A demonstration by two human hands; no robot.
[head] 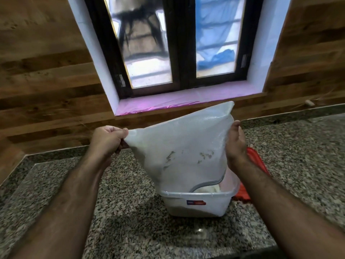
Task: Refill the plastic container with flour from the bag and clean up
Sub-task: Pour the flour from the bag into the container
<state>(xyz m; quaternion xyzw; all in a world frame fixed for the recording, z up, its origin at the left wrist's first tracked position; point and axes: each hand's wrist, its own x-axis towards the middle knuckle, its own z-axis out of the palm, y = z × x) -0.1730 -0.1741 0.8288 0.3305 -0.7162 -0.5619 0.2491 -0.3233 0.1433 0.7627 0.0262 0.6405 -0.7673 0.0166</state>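
Head view: left hand (108, 139) pinching, right hand (235, 144) gripping upended translucent plastic flour bag (179, 146) over clear plastic container (196, 204); mouth slipping past rim risks spilling onto speckled granite table (121, 202).

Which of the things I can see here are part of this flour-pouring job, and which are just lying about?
Part of the job:
- translucent plastic flour bag, upended, held by left hand and right hand
- clear rectangular plastic container under the bag's mouth
- red plastic lid behind the container, probably its cover

Just lying about:
- speckled granite counter
- dark-framed window with pink-lined sill
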